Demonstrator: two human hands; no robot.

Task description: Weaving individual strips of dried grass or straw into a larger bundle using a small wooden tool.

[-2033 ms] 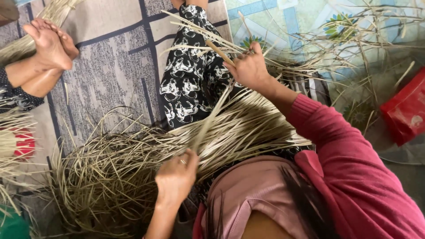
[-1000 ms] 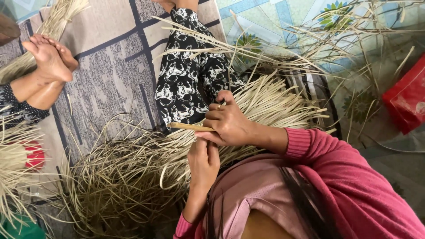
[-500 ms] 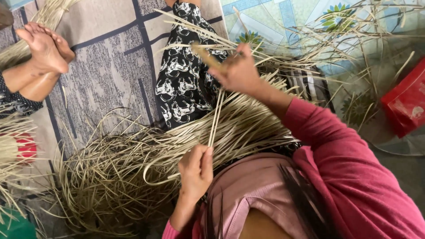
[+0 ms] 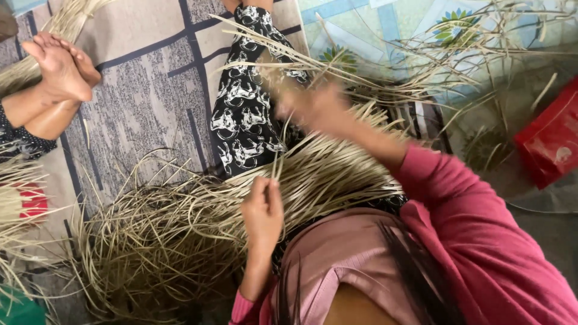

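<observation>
- I see a red glossy plastic package (image 4: pixel 553 141) at the right edge, on the floor past the patterned mat (image 4: pixel 150 84); its label is too blurred to make out.
- No containers visible.
- Left hand (image 4: pixel 263 210) is pinched closed on a thin pale dried reed strip (image 4: pixel 277 157), over the heap of pale reed strips (image 4: pixel 180 235) at the mat's near edge.
- Right hand (image 4: pixel 313 105) is raised and motion-blurred; I can't tell its grip.
- Another person's bare feet (image 4: pixel 60 63) are at the top left corner, body cut off.
</observation>
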